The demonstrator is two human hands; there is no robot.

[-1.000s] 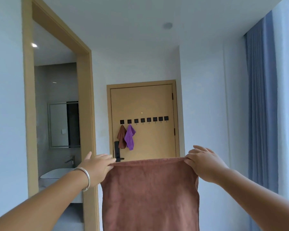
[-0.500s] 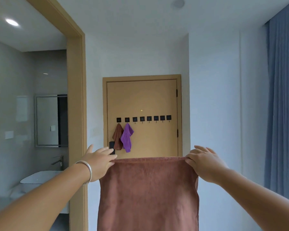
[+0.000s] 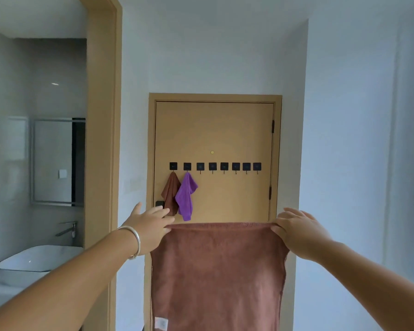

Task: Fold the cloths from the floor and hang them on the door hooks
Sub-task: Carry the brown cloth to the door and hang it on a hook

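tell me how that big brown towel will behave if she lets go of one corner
Probably floppy: the brown towel hangs limp between the left hand and right hand, so a freed corner would likely drop. Its plush surface suggests little slipping. It looks bulkier than the purple cloth, so probably heavier.

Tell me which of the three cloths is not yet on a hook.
The big brown cloth, held up by its top corners in the left hand and right hand. The small brown cloth and purple cloth already hang.

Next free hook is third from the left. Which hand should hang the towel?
Left, probably. The left hand pinches the brown towel corner below the hung cloths, nearer the third hook. The right hand grips the far corner, under the last hooks.
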